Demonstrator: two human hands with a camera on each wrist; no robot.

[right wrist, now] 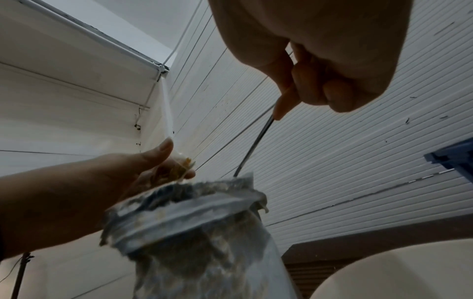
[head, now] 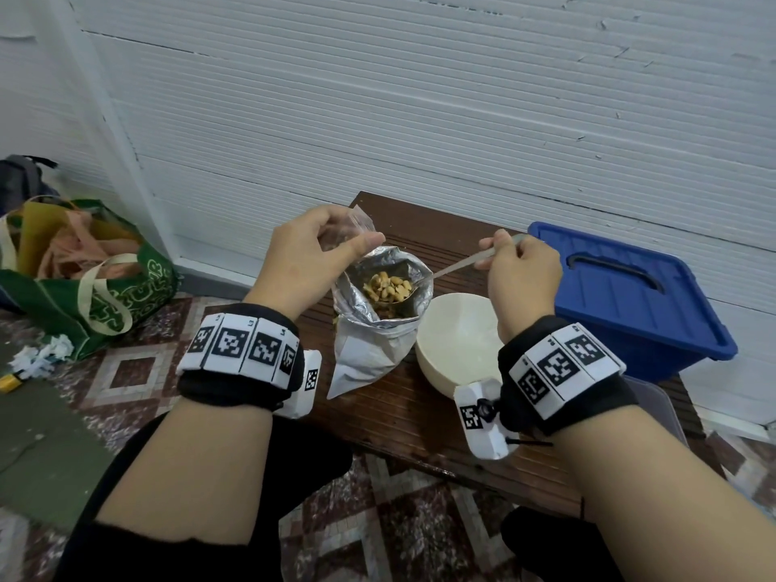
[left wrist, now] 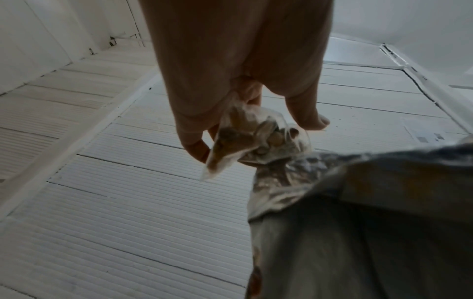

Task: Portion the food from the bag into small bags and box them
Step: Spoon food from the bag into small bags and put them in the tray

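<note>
— Nearest, the right hand (head: pixel 523 273)?
— Clenched on a spoon (head: pixel 455 265); its bowl lies hidden inside the foil bag (head: pixel 378 329) on the worktop (head: pixel 420 413).
— The left hand (head: pixel 306 254)?
— Pinching a small bag (left wrist: pixel 243 139), contents blurred, just above the foil bag.

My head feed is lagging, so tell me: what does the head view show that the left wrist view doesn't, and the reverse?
Only the head view shows the right hand holding the spoon, loaded with nuts over the foil bag, plus the white bowl and blue box. Only the left wrist view shows nuts already inside the small clear bag. Both show the left hand pinching that bag beside the foil bag's mouth.
</note>
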